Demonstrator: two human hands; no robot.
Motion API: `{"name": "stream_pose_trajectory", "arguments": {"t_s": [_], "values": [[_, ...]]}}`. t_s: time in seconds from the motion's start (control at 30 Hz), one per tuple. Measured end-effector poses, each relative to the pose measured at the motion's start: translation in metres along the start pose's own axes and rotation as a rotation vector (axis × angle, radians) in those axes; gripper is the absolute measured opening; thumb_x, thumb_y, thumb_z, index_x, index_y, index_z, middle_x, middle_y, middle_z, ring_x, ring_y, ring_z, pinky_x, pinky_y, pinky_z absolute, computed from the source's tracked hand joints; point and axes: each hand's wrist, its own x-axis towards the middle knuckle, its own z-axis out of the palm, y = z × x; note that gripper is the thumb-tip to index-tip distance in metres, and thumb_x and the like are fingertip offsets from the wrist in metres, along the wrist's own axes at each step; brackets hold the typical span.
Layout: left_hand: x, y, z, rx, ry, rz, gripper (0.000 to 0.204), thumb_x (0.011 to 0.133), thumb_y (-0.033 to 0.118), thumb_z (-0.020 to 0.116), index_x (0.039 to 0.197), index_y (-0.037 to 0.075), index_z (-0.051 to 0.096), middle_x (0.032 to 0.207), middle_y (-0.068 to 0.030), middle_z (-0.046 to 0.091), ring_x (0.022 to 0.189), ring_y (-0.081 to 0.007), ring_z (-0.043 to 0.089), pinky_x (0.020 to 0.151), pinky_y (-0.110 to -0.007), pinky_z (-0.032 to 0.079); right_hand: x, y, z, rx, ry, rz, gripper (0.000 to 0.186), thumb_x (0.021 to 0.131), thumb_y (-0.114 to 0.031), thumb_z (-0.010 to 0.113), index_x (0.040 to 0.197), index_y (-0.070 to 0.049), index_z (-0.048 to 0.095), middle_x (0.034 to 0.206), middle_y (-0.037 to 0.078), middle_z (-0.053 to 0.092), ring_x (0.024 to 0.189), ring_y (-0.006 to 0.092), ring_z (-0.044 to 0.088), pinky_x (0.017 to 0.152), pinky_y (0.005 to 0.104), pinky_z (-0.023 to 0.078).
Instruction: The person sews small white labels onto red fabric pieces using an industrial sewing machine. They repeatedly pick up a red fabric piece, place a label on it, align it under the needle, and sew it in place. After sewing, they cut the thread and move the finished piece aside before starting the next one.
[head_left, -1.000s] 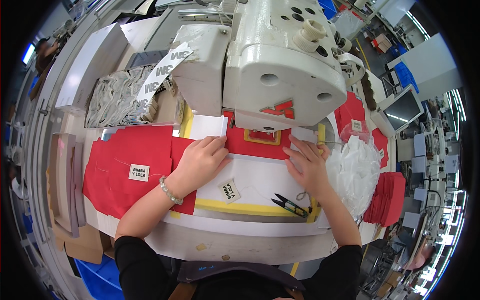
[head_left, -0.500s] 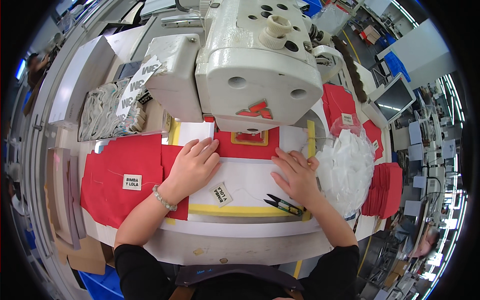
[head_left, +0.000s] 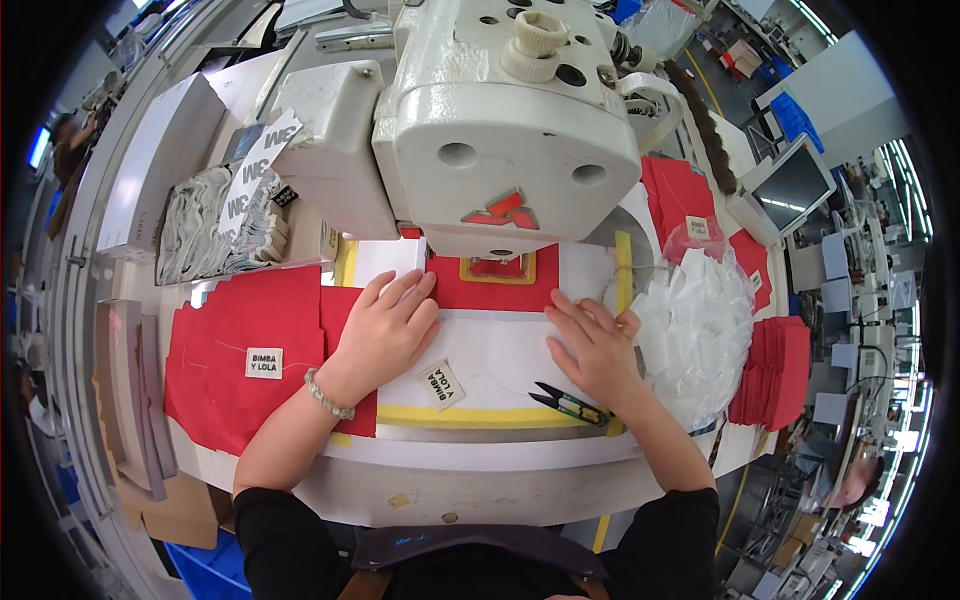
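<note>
Under the head of a white sewing machine (head_left: pixel 520 140) lies a red fabric piece (head_left: pixel 450 292), framed at the needle area by a yellow clamp (head_left: pixel 530 277). My left hand (head_left: pixel 392 325) rests flat at its left end, fingers extended. At the right end my right hand (head_left: pixel 592 345) lies with fingers spread, fingertips by the fabric edge. A loose white label (head_left: pixel 441 385) and black-bladed thread snips (head_left: pixel 568 404) lie on the white work surface in front. Left of my left hand is a stack of red fabric pieces (head_left: pixel 220 330), with a white label (head_left: pixel 264 363) on it.
A box of bundled label strips (head_left: pixel 215 225) stands at the back left. On the right are a clear bag of white scraps (head_left: pixel 695 335), a stack of red pieces (head_left: pixel 770 375) and more labelled red fabric (head_left: pixel 680 200). A small screen (head_left: pixel 793 190) stands beyond.
The view has shifted slightly, so the machine head sits a little further left and higher. Both hands stay in nearly the same place on the fabric.
</note>
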Motion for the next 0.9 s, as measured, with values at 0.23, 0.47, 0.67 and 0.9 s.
{"name": "stream_pose_trajectory", "arguments": {"t_s": [0.23, 0.47, 0.67, 0.9], "values": [[0.000, -0.002, -0.002, -0.004, -0.023, 0.002, 0.018, 0.083, 0.018, 0.070, 0.089, 0.005, 0.059, 0.120, -0.0129, 0.065, 0.116, -0.0270, 0.057, 0.103, -0.045, 0.041, -0.004, 0.001, 0.003, -0.044, 0.049, -0.011, 0.040, 0.077, -0.026, 0.073, 0.114, -0.014, 0.063, 0.130, -0.001, 0.060, 0.108, 0.0132, 0.055, 0.089, 0.0371, 0.026], [-0.005, 0.001, -0.013, -0.030, -0.112, -0.057, 0.025, 0.081, 0.021, 0.072, 0.098, 0.006, 0.062, 0.125, -0.0117, 0.062, 0.121, -0.0274, 0.055, 0.106, -0.047, 0.038, -0.007, 0.003, -0.002, -0.013, 0.026, 0.053, 0.040, 0.078, -0.026, 0.072, 0.114, -0.013, 0.063, 0.133, 0.002, 0.054, 0.112, 0.0175, 0.052, 0.090, 0.0384, 0.026], [-0.004, 0.002, -0.017, -0.039, -0.150, -0.078, 0.029, 0.082, 0.023, 0.072, 0.105, 0.007, 0.064, 0.127, -0.0092, 0.061, 0.124, -0.0259, 0.053, 0.108, -0.047, 0.036, 0.000, 0.009, -0.008, 0.080, 0.016, 0.130, 0.041, 0.076, -0.022, 0.073, 0.116, -0.013, 0.063, 0.133, 0.003, 0.055, 0.116, 0.0210, 0.050, 0.093, 0.0395, 0.025], [-0.003, 0.005, -0.016, -0.054, -0.162, -0.034, 0.037, 0.082, 0.025, 0.072, 0.112, 0.006, 0.064, 0.128, -0.0087, 0.061, 0.123, -0.0235, 0.053, 0.108, -0.046, 0.036, 0.002, 0.005, -0.006, 0.072, -0.051, -0.046, 0.047, 0.083, -0.029, 0.070, 0.126, -0.012, 0.060, 0.136, 0.001, 0.056, 0.120, 0.0189, 0.049, 0.093, 0.0420, 0.027]]}}
